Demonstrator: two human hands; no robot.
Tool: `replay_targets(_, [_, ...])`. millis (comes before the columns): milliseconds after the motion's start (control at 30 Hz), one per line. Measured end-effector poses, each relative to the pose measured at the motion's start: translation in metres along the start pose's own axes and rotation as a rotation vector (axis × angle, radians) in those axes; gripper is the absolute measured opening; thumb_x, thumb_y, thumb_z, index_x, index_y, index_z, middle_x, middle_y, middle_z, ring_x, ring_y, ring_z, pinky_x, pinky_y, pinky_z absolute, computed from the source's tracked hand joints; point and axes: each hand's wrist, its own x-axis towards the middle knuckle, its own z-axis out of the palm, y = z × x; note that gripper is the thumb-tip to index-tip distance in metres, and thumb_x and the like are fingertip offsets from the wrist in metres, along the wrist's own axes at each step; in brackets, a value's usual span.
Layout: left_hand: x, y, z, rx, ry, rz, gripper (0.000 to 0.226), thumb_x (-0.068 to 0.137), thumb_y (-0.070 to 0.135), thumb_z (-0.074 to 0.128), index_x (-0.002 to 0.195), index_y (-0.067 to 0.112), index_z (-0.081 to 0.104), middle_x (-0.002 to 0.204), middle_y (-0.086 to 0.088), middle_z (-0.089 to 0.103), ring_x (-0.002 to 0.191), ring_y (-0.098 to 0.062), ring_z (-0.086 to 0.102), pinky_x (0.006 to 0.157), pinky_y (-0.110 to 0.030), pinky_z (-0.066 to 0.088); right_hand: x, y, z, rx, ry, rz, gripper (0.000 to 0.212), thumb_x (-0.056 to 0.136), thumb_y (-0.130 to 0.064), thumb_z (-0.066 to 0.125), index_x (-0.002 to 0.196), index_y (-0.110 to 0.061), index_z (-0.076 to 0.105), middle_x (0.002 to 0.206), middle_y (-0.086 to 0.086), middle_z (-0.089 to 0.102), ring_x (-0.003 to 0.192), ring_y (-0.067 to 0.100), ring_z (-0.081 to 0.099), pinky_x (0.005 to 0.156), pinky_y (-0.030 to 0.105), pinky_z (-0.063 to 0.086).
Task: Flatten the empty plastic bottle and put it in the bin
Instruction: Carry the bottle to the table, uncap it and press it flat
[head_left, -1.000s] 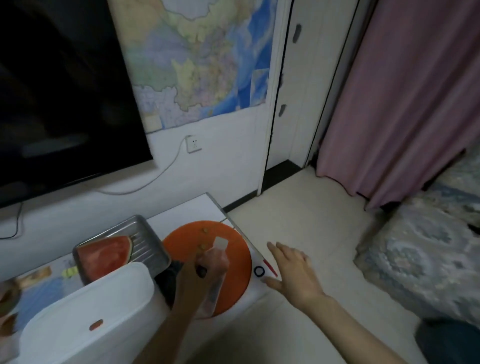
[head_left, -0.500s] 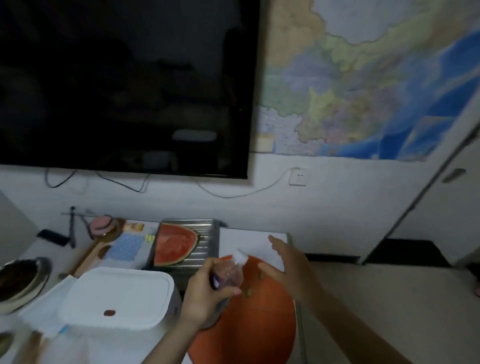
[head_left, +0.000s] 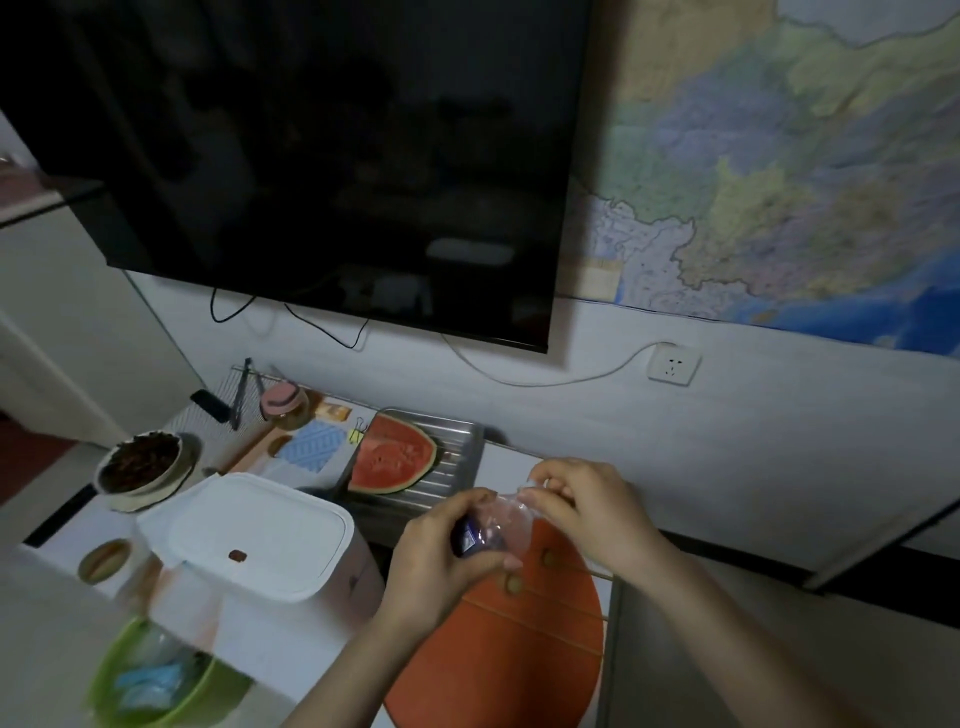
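A small clear plastic bottle (head_left: 500, 525) with a blue label lies sideways between both hands, above the orange round mat (head_left: 519, 654). My left hand (head_left: 441, 561) wraps its lower body. My right hand (head_left: 587, 504) pinches its neck end, where the cap is hidden by the fingers. The white lidded bin (head_left: 249, 540) stands shut just left of my left hand.
A metal tray (head_left: 457, 457) with a watermelon slice (head_left: 392, 460) sits behind the hands. A bowl of dark food (head_left: 137, 462), a jar and small items fill the table's left. A green basin (head_left: 156, 680) sits at the lower left. A TV and a map hang on the wall.
My right hand has come in from open air and closed on the bottle's neck end. The bottle has tipped from upright to sideways. The view has shifted slightly.
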Motion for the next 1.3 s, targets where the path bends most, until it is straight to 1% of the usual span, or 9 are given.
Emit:
replay_targets(133, [0.0,0.007,-0.003,-0.119,-0.106,-0.014,0.054,0.055,0.047,0.082,0.105,0.039,0.063,0.099,0.019,0.071,0.095,0.0,0.063,0.078,-0.013,0.049,-0.009,0.004,-0.012,0.084,-0.058,-0.043,0.01,0.085,-0.027,0.065,0.093,-0.021,0.067,0.08,-0.003,0.061,0.074,0.006,0.055,0.063,0.009,0.037])
replay_targets(300, [0.004,0.009,-0.009,-0.178,-0.221,0.01,0.051,0.063,0.028,0.085,0.11,0.024,0.064,0.102,0.003,0.072,0.098,-0.011,0.066,0.083,-0.022,0.051,-0.015,0.008,-0.033,0.386,-0.23,-0.005,0.031,0.08,-0.02,0.071,0.106,-0.036,0.063,0.106,-0.011,0.064,0.099,0.0,0.059,0.085,0.011,0.048])
replay_targets(433, [0.005,0.013,-0.013,-0.157,-0.187,0.055,0.055,0.059,0.036,0.086,0.109,0.026,0.064,0.102,0.007,0.072,0.098,-0.008,0.065,0.082,-0.018,0.051,-0.017,0.007,-0.036,0.292,-0.14,0.055,0.026,0.08,-0.04,0.068,0.104,-0.035,0.062,0.096,-0.011,0.066,0.087,0.0,0.062,0.072,0.012,0.046])
replay_targets(533, [0.003,0.014,-0.015,-0.143,-0.171,0.061,0.057,0.055,0.041,0.085,0.107,0.028,0.065,0.1,0.009,0.072,0.097,-0.007,0.065,0.083,-0.02,0.051,-0.02,0.007,-0.033,0.284,-0.146,0.002,0.014,0.081,-0.03,0.069,0.095,-0.029,0.067,0.085,-0.007,0.066,0.08,0.004,0.06,0.073,0.024,0.049])
replay_targets(667, [-0.002,0.013,-0.017,-0.169,-0.224,0.048,0.053,0.058,0.034,0.086,0.106,0.028,0.066,0.102,0.007,0.073,0.099,-0.01,0.065,0.083,-0.018,0.05,-0.023,0.01,-0.034,0.325,-0.228,-0.027,0.031,0.081,-0.018,0.07,0.104,-0.038,0.064,0.097,-0.01,0.065,0.089,0.002,0.059,0.082,0.021,0.052])
replay_targets(800, [-0.005,0.009,-0.02,-0.128,-0.239,0.037,0.057,0.056,0.035,0.086,0.108,0.026,0.065,0.103,0.014,0.071,0.099,-0.003,0.064,0.08,-0.012,0.048,-0.027,0.007,-0.022,0.323,-0.206,0.05,0.034,0.075,-0.041,0.071,0.107,-0.037,0.06,0.093,-0.006,0.066,0.084,0.004,0.063,0.077,0.018,0.05])
replay_targets(900, [-0.008,0.006,-0.02,-0.096,-0.248,0.03,0.061,0.054,0.043,0.083,0.109,0.029,0.064,0.099,0.018,0.071,0.099,0.001,0.062,0.079,-0.008,0.046,-0.027,0.005,-0.01,0.281,-0.15,0.019,0.016,0.08,-0.03,0.071,0.094,-0.025,0.067,0.08,-0.006,0.068,0.071,0.002,0.064,0.067,0.015,0.049])
replay_targets(1000, [-0.01,-0.001,-0.02,-0.091,-0.271,-0.001,0.06,0.054,0.045,0.082,0.108,0.031,0.063,0.099,0.018,0.071,0.098,0.002,0.062,0.079,-0.007,0.046,-0.029,0.006,-0.004,0.332,-0.223,0.018,0.018,0.08,-0.021,0.071,0.097,-0.026,0.067,0.088,-0.007,0.068,0.079,0.005,0.064,0.074,0.023,0.053])
replay_targets(1300, [-0.02,-0.074,-0.013,-0.123,-0.235,-0.25,0.051,0.054,0.027,0.088,0.1,0.027,0.066,0.093,0.005,0.072,0.091,-0.011,0.065,0.081,-0.026,0.051,-0.028,0.064,0.047,0.28,-0.231,0.215,0.036,0.072,-0.018,0.079,0.103,-0.028,0.063,0.09,-0.014,0.064,0.081,-0.001,0.062,0.071,0.007,0.047])
